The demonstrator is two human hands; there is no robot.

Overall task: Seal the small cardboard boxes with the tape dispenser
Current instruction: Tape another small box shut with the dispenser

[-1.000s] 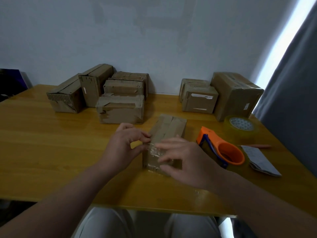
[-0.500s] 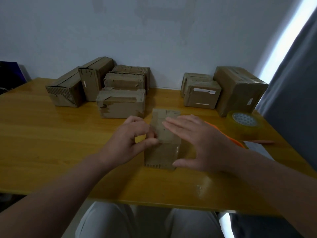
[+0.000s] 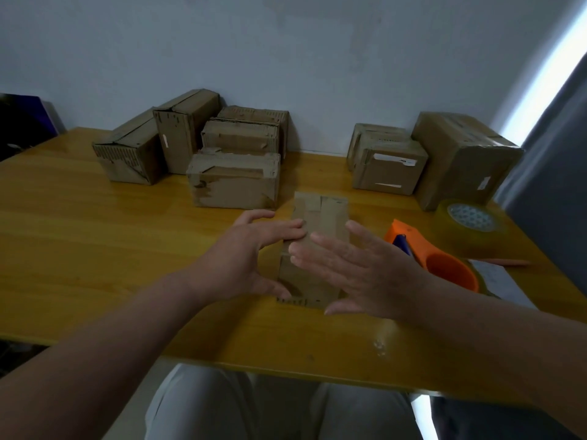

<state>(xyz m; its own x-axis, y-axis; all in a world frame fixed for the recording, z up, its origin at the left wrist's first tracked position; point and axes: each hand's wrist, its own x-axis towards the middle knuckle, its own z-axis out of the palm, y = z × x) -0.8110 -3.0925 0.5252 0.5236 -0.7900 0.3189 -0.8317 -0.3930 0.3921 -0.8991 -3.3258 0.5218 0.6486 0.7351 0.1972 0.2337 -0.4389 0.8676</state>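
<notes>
Both straight-fingered: left hand [image 3: 244, 258]; right hand [image 3: 359, 271]; box [image 3: 320, 214] between

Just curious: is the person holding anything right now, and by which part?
Nothing is gripped. The left hand rests straight fingers on top of the middle box; the right hand is open over its right side. The tape dispenser lies untouched.

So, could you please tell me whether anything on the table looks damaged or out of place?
The leftmost box has a caved, creased top, and the box in front of that group shows torn, peeled patches. A pale scuff marks the table near its front edge. Nothing looks spilled.
</notes>
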